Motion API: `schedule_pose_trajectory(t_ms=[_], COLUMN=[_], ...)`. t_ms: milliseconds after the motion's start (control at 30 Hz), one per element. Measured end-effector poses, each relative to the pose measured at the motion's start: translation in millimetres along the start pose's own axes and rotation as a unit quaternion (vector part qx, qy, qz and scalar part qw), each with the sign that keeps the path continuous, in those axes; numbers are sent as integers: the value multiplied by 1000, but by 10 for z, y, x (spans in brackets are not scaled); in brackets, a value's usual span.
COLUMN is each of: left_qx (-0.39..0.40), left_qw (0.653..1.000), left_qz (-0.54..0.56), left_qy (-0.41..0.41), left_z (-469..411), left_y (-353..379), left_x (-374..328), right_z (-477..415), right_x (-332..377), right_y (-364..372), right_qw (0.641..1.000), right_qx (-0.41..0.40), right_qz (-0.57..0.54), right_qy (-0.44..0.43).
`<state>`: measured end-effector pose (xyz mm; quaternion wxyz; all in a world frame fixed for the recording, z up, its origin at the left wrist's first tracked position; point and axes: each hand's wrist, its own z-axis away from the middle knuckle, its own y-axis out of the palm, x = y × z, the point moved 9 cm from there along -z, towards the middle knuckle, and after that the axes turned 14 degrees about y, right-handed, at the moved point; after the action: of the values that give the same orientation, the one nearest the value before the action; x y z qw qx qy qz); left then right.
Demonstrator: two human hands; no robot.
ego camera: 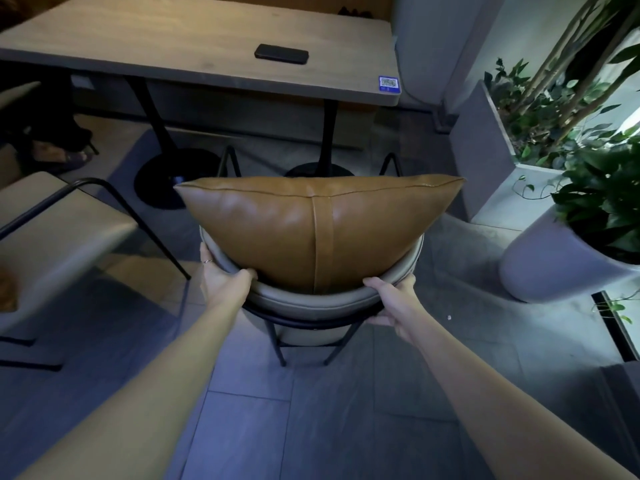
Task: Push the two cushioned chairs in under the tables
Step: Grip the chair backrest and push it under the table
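A chair with a curved grey padded backrest (311, 301) and black metal legs stands in front of me, facing a wooden table (173, 39). A tan leather cushion (311, 230) leans against the inside of the backrest. My left hand (221, 277) grips the backrest's left side, thumb over the top edge. My right hand (391, 299) grips its right side the same way. The chair's front legs reach near the table's black round pedestal bases (173, 178). A second grey chair (59, 233) with a black frame stands at the left, away from both hands.
A black phone (281, 54) lies on the table, and a blue sticker (388, 84) marks its near right corner. Planters with green plants (571, 161) line the right side. A person's feet (59, 154) show under the table at far left. Grey tiled floor (311, 427) lies behind the chair.
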<state>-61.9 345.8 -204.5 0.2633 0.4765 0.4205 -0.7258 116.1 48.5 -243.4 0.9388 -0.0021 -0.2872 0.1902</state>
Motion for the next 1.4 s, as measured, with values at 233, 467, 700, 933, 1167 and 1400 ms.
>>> schedule_pose_trajectory(t_ms=[233, 467, 700, 933, 1167, 1400], left_qx=[3, 38, 24, 13, 6, 12], left_qw=[998, 984, 987, 984, 983, 989], left_qz=[40, 116, 125, 157, 161, 124], left_qy=[-56, -127, -99, -88, -90, -82], left_z=[74, 181, 78, 81, -39, -241], left_y=[-21, 62, 71, 81, 145, 213], left_x=[170, 368, 442, 557, 548, 511], right_z=[146, 189, 107, 92, -32, -95], right_x=[-53, -152, -156, -169, 17, 109], right_y=[4, 106, 163, 142, 180, 175], right_qw=[1000, 1000, 998, 997, 997, 995], right_qx=[-3, 11, 9, 14, 22, 23], right_qz=[19, -17, -59, -72, -73, -93], right_qy=[15, 24, 9, 1, -5, -15])
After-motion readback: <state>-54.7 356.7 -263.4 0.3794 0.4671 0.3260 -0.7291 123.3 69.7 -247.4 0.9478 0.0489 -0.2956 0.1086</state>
